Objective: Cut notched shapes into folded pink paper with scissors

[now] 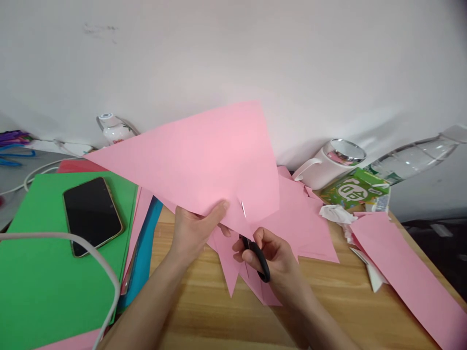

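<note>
A large sheet of pink paper (204, 155) is held up above the wooden table, with a slanting point at its left. My left hand (197, 228) pinches its lower edge, thumb on top and fingers beneath. In my right hand (275, 255) is a pair of black-handled scissors (261, 262), fingers round the handles. One blade shows through a slit at the sheet's lower edge, so the paper lies between the blades. Cut pink pieces (310, 223) lie on the table below and behind both hands.
At left, a black phone (93, 214) rests on green paper (36, 287), crossed by a white cable (105, 267). A white mug (326, 165), green packet (353, 189), clear bottle (419, 155) and crumpled tissue (337, 214) stand or lie at right. A pink strip (408, 272) overlaps the table's right edge.
</note>
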A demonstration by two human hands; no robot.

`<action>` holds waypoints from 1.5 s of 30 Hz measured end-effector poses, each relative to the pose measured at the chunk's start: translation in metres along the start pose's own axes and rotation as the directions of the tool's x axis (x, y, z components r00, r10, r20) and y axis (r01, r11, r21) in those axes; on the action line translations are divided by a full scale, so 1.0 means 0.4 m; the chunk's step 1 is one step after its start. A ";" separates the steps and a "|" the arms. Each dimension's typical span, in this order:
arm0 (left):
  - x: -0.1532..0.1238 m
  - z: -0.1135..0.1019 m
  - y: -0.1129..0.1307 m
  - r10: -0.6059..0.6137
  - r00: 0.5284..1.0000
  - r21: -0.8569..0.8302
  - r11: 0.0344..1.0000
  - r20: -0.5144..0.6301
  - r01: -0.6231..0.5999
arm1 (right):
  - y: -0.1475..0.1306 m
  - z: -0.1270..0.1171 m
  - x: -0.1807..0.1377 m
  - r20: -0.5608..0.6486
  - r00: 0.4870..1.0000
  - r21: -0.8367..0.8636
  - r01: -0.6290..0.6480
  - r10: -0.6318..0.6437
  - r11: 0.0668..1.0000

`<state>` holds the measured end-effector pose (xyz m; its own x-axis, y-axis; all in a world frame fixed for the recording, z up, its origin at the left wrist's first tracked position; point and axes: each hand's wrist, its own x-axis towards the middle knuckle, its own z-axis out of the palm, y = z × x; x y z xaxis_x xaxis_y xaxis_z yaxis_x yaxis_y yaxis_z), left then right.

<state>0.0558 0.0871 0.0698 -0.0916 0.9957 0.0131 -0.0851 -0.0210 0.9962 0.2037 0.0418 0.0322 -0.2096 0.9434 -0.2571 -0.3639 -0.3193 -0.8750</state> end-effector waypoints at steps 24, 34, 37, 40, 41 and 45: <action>0.003 0.013 0.011 0.036 0.992 0.024 0.999 -0.123 -0.033 | -0.019 0.025 -0.015 -0.035 0.995 -0.144 0.084 -0.090 0.986; 0.015 -0.005 0.001 0.095 0.978 -0.035 0.994 -0.185 -0.103 | -0.018 -0.005 0.008 0.158 0.986 -0.051 -0.045 0.053 0.998; 0.022 -0.011 -0.001 0.122 0.963 -0.094 0.985 -0.239 -0.148 | -0.026 -0.021 0.011 0.276 0.958 -0.102 -0.051 0.078 0.993; 0.029 -0.013 0.000 0.148 0.942 -0.122 0.974 -0.301 -0.192 | -0.038 -0.046 0.014 0.411 0.904 -0.119 -0.073 0.116 0.990; 0.030 -0.014 0.001 0.155 0.937 -0.129 0.971 -0.312 -0.203 | -0.044 -0.056 0.016 0.446 0.888 -0.105 -0.075 0.114 0.992; 0.030 -0.017 -0.004 0.105 0.977 -0.157 0.978 -0.184 -0.135 | -0.059 -0.084 0.019 0.535 0.844 0.030 -0.053 0.028 0.998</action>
<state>0.0479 0.0984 0.0679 -0.2809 0.9543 0.1016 -0.2262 -0.1687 0.9593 0.2412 0.0596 0.0372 -0.6732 0.7391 -0.0222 -0.3794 -0.3711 -0.8476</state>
